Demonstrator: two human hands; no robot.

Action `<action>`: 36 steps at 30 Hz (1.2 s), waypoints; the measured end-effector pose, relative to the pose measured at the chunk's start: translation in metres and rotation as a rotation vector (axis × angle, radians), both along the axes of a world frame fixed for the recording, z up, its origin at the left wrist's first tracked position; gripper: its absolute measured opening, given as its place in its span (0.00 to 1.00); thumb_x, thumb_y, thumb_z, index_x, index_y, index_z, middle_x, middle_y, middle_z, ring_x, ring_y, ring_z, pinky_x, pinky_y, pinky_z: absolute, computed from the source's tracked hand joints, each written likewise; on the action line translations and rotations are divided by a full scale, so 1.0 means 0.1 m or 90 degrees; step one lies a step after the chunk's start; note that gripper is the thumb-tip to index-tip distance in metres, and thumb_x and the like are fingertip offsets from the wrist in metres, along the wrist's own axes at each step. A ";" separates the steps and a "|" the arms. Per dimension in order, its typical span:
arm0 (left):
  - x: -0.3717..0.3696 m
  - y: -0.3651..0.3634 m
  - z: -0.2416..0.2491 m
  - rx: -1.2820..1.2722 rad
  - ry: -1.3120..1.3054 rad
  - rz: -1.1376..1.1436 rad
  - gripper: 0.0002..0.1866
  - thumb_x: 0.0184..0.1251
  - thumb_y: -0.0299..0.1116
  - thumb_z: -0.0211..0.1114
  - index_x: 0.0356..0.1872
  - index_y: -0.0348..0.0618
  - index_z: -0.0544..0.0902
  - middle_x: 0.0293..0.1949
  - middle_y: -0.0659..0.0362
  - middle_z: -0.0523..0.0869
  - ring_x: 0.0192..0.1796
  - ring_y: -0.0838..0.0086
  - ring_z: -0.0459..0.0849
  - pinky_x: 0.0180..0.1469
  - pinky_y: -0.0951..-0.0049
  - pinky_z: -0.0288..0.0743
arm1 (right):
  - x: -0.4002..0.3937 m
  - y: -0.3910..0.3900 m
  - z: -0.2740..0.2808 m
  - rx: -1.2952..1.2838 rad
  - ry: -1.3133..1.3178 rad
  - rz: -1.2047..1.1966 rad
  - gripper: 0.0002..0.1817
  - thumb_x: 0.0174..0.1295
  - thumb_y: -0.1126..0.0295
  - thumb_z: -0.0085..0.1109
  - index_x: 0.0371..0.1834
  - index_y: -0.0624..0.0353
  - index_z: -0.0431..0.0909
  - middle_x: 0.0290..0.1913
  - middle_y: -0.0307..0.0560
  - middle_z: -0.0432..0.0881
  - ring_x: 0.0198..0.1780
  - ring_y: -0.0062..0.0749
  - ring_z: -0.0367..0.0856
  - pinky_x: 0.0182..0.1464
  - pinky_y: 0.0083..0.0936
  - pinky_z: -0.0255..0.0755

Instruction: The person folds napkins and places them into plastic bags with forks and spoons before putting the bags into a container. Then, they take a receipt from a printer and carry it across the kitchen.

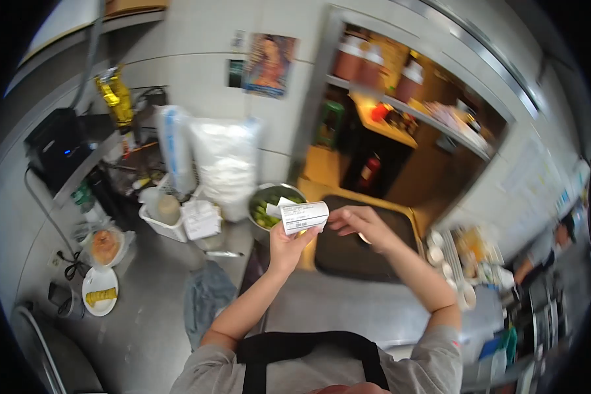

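Note:
A curled white printed paper slip (305, 217) is held up in my left hand (290, 248), whose fingers are closed around its lower edge. My right hand (361, 225) is just right of the slip, over a dark tray (338, 256), its fingers apart and slightly bent, with nothing visible in them. Behind the slip, a metal bowl (259, 195) of green pieces is partly hidden. The dark tray lies on a wooden ledge in front of the pass-through window.
Left on the metal counter (151, 308) are a white basket (171, 229), a plate (92, 306) with a yellow item, a grey cloth (207, 299) and a large white bag (228, 161). At right stand white cups (435, 255); another person (540, 253) is at far right.

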State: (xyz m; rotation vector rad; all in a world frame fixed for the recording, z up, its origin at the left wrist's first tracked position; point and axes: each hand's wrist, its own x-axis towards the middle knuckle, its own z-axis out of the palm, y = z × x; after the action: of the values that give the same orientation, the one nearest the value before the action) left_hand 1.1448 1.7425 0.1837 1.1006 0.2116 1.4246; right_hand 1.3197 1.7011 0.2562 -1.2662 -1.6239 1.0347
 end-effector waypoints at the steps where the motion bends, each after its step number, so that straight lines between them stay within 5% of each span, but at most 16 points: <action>1: 0.20 -0.15 -0.10 0.036 0.053 -0.025 0.16 0.54 0.19 0.65 0.45 0.35 0.78 0.41 0.59 0.83 0.44 0.76 0.81 0.50 0.77 0.74 | 0.03 -0.29 -0.11 -0.014 0.116 -0.035 0.22 0.65 0.52 0.47 0.41 0.64 0.76 0.39 0.43 0.78 0.43 0.24 0.76 0.46 0.23 0.71; 3: 0.61 -0.58 -0.20 0.037 0.089 -0.113 0.16 0.54 0.19 0.65 0.45 0.35 0.79 0.41 0.59 0.83 0.44 0.77 0.81 0.49 0.77 0.75 | 0.24 -0.79 -0.37 0.020 0.277 -0.146 0.13 0.63 0.64 0.52 0.39 0.65 0.77 0.39 0.41 0.79 0.42 0.21 0.75 0.48 0.22 0.69; 5: 0.99 -1.06 -0.32 0.037 0.154 -0.217 0.16 0.53 0.18 0.65 0.45 0.37 0.79 0.39 0.60 0.83 0.43 0.78 0.81 0.46 0.78 0.75 | 0.48 -1.34 -0.44 0.109 0.253 -0.232 0.06 0.59 0.73 0.56 0.34 0.65 0.78 0.33 0.39 0.80 0.35 0.18 0.75 0.41 0.18 0.69; 8: 1.57 -1.62 -0.67 0.020 0.169 -0.567 0.32 0.58 0.48 0.63 0.59 0.39 0.67 0.50 0.55 0.78 0.53 0.68 0.76 0.52 0.64 0.73 | 0.88 -2.21 -0.51 0.175 0.301 -0.392 0.05 0.59 0.73 0.56 0.30 0.64 0.78 0.28 0.38 0.80 0.30 0.14 0.74 0.35 0.16 0.67; 9: 1.73 -1.84 -0.69 0.019 0.178 -0.608 0.32 0.58 0.48 0.63 0.59 0.39 0.67 0.50 0.55 0.78 0.53 0.68 0.76 0.52 0.64 0.73 | 1.02 -2.52 -0.55 0.173 0.305 -0.426 0.05 0.59 0.73 0.56 0.29 0.63 0.78 0.27 0.38 0.80 0.29 0.13 0.73 0.34 0.15 0.66; 11: 2.08 -2.26 -0.66 -0.251 0.014 -0.904 0.46 0.55 0.69 0.49 0.63 0.39 0.60 0.57 0.50 0.72 0.58 0.61 0.72 0.56 0.57 0.69 | 1.29 -3.12 -0.66 0.198 0.311 -0.493 0.06 0.59 0.71 0.57 0.28 0.61 0.78 0.25 0.35 0.79 0.25 0.12 0.70 0.29 0.12 0.61; 14: 2.65 -2.86 -0.52 -0.315 0.027 -0.973 0.52 0.51 0.76 0.38 0.63 0.37 0.59 0.59 0.47 0.70 0.59 0.56 0.72 0.59 0.55 0.67 | 1.49 -4.02 -0.64 0.128 0.302 -0.618 0.05 0.60 0.71 0.56 0.28 0.58 0.77 0.28 0.34 0.80 0.26 0.12 0.71 0.25 0.11 0.61; 19: 3.41 -3.85 -0.49 -0.370 0.058 -1.141 0.39 0.56 0.63 0.54 0.58 0.40 0.66 0.57 0.48 0.72 0.58 0.57 0.72 0.61 0.57 0.65 | 1.73 -5.16 -0.84 0.224 0.405 -0.754 0.07 0.60 0.69 0.56 0.32 0.62 0.76 0.31 0.44 0.81 0.27 0.21 0.77 0.27 0.18 0.73; 28: 4.49 -5.24 -0.79 -0.395 0.257 -1.212 0.18 0.58 0.33 0.60 0.48 0.39 0.73 0.43 0.56 0.82 0.46 0.69 0.82 0.50 0.68 0.76 | 2.08 -6.75 -1.23 0.320 0.312 -1.022 0.07 0.60 0.70 0.55 0.33 0.63 0.75 0.31 0.43 0.81 0.30 0.20 0.77 0.27 0.17 0.70; 36: 5.73 -5.91 -0.96 -0.075 0.263 -1.085 0.16 0.55 0.20 0.60 0.46 0.36 0.72 0.36 0.56 0.84 0.35 0.76 0.83 0.39 0.78 0.78 | 2.99 -7.71 -1.44 0.121 0.298 -1.092 0.07 0.60 0.73 0.53 0.38 0.64 0.74 0.31 0.39 0.80 0.31 0.16 0.76 0.33 0.17 0.69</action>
State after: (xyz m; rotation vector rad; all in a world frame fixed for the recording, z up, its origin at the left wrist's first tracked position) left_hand 1.7180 1.1516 0.0877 0.9515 -0.3247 -0.3296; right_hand 1.6192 0.9302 0.1119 -1.4917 0.0467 0.0047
